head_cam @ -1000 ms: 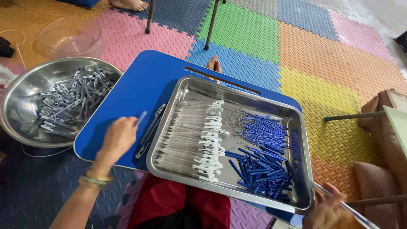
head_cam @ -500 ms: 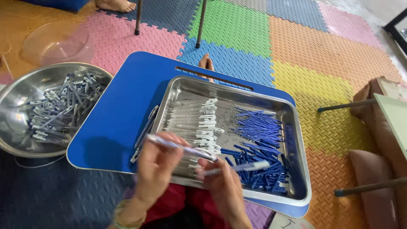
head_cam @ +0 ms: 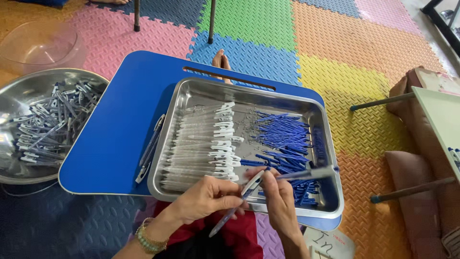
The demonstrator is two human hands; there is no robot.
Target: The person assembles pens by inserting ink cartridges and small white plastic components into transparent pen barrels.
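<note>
My left hand (head_cam: 205, 197) grips a clear pen barrel (head_cam: 237, 203) that slants down to the left over the near rim of a steel tray (head_cam: 320, 114). My right hand (head_cam: 281, 197) pinches a thin blue refill (head_cam: 306, 174) whose left end meets the top of the barrel. Both hands are over the tray's near edge. Inside the tray lie a row of clear barrels with white clips (head_cam: 203, 144) on the left and a heap of blue pen parts (head_cam: 282, 136) on the right. The tray rests on a blue lap desk (head_cam: 120, 120).
A large steel bowl (head_cam: 21, 91) holding several assembled pens (head_cam: 48, 122) sits at the left, with a clear plastic bowl (head_cam: 40, 41) behind it. A couple of pens (head_cam: 151, 148) lie on the desk beside the tray. Coloured foam mats (head_cam: 335, 48) cover the floor; chair legs (head_cam: 210, 21) stand beyond.
My left hand left the desk's left side and came to the tray's near edge with a barrel. My right hand rose from the lower right with a refill and met it.
</note>
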